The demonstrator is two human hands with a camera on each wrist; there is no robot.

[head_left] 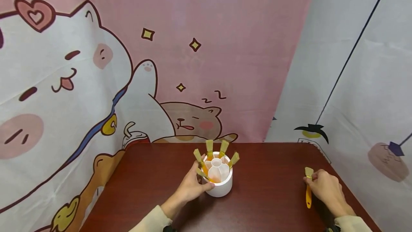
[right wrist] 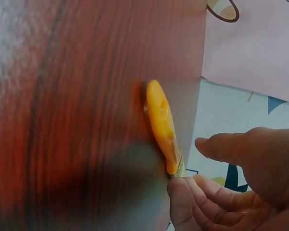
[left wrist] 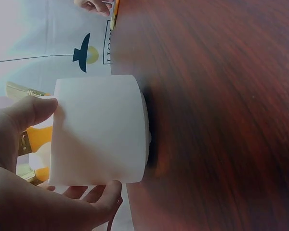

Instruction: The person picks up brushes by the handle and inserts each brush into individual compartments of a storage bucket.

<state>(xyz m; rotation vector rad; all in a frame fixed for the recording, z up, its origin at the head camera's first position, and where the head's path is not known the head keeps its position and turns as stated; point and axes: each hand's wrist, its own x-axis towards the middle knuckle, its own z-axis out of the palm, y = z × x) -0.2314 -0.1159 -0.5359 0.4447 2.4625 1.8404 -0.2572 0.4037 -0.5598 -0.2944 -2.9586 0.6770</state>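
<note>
My left hand (head_left: 196,183) grips a round white organizer (head_left: 222,189) with petal-shaped compartments, its thumb at the near rim and its fingers round the far side. Several paintbrushes (head_left: 209,146) stand in the outer compartments, pale bristles up. In the left wrist view the organizer (left wrist: 98,130) shows its smooth side wall, and orange brush handles (left wrist: 40,138) show by its rim. At the table's right, my right hand (head_left: 326,189) is at a lone paintbrush (head_left: 308,197) with a yellow-orange handle. The right wrist view shows the thumb apart from this brush (right wrist: 160,120) and the fingertips beside its metal band.
The dark red-brown wooden table (head_left: 257,196) ends at a hanging cloth (head_left: 244,63) printed with cartoon cats. Pale cloth (head_left: 363,81) hangs along the right side, close to the right hand.
</note>
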